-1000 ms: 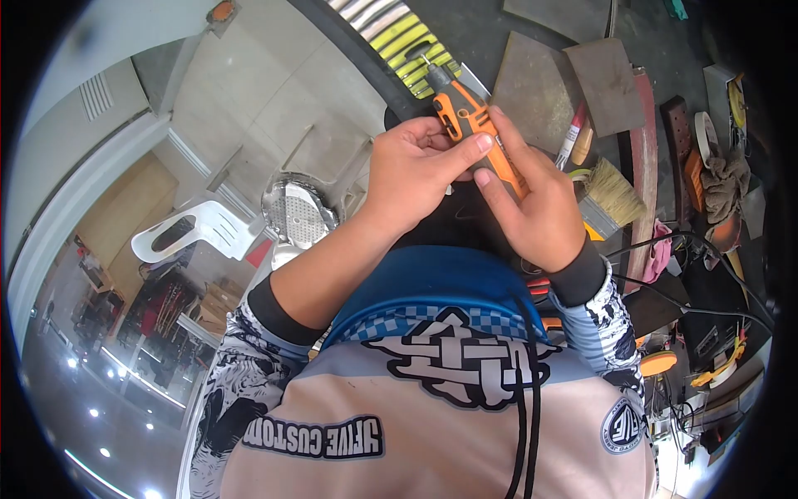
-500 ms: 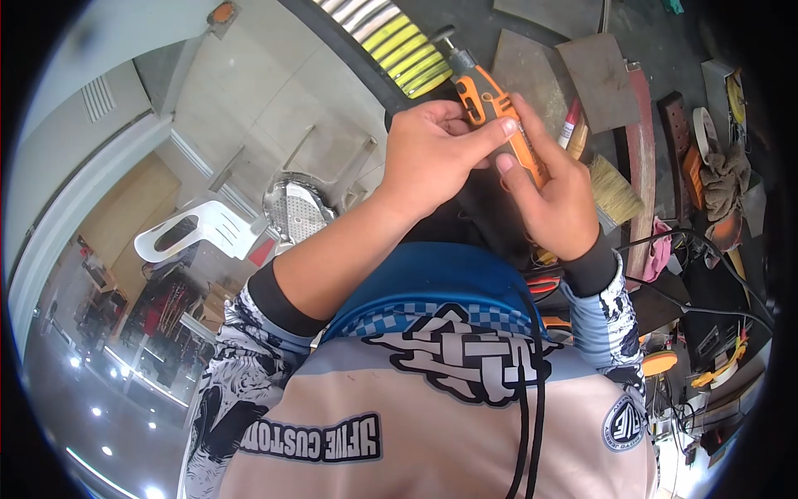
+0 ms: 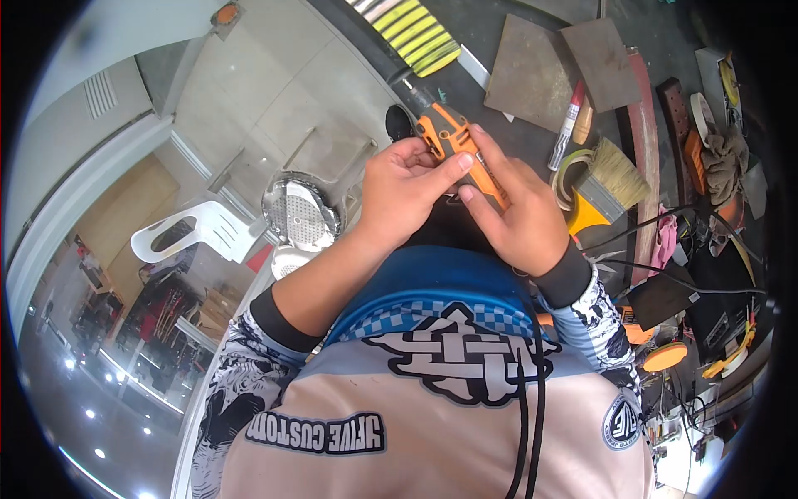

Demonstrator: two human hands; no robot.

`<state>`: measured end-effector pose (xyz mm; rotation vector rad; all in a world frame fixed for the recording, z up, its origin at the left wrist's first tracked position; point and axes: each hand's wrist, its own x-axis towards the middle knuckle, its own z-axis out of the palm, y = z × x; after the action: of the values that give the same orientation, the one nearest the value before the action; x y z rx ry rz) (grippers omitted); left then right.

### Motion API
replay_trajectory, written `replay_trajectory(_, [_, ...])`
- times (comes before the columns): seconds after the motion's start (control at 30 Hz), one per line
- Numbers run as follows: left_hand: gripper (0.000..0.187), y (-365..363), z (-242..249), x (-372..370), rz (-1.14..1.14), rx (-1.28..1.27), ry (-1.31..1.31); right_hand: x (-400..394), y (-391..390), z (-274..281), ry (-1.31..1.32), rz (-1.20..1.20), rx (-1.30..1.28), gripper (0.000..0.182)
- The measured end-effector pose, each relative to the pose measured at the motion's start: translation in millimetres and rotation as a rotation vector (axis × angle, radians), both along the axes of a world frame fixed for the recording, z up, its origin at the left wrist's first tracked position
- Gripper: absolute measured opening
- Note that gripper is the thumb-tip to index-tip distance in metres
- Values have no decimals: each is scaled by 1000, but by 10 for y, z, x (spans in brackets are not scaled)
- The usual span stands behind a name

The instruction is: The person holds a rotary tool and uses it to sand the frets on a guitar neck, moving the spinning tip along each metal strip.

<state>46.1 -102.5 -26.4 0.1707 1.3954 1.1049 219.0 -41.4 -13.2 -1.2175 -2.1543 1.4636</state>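
Item, rotary tool (image 3: pixel 445 125): orange and dark grey, slanting, grasped in both hands above the lap. The left hand (image 3: pixel 403 191) has its fingers curled round the front half, thumb laid across the body; the right hand (image 3: pixel 524 212) clasps the rear half between thumb and fingers.

Change from the earlier frames: the tool sits lower and further left in view, its nose now short of the yellow-and-black striped stack (image 3: pixel 420 37). Marker (image 3: pixel 567 125), tape roll (image 3: pixel 565 179) and the brush's yellow handle show more fully; a dark shoe (image 3: pixel 399 123) appears just left of the tool's front.

Worktop (image 3: pixel 470 93), dark: two flat brownish plates (image 3: pixel 528 75), beyond the right fingers, one overlapping the other. Marker, white with red cap, and wide brush (image 3: pixel 615 179), to the right of the same fingers. Further right, a long reddish bar (image 3: pixel 644 150), crumpled gloves (image 3: pixel 727 166), pink cloth (image 3: pixel 665 241), black cable (image 3: pixel 706 289).

Room, left of the left fingers: pale tiled floor (image 3: pixel 274 83), perforated round seat (image 3: pixel 299 212), white plastic chair (image 3: pixel 220 233).
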Motion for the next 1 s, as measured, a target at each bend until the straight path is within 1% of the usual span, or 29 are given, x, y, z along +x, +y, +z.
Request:
replay_trajectory(0.13, [31,24,8,8,31,13,14,-19,-8,-21,-21,-3,28,69])
replay_trajectory(0.43, [34,67,-50,-38,27,8,39,-60,85,1,-72,28,-1,66])
replay_trajectory(1.0, [34,117,-32,-53,41,-3,35,-87,112,-17,-71,27,-14,65])
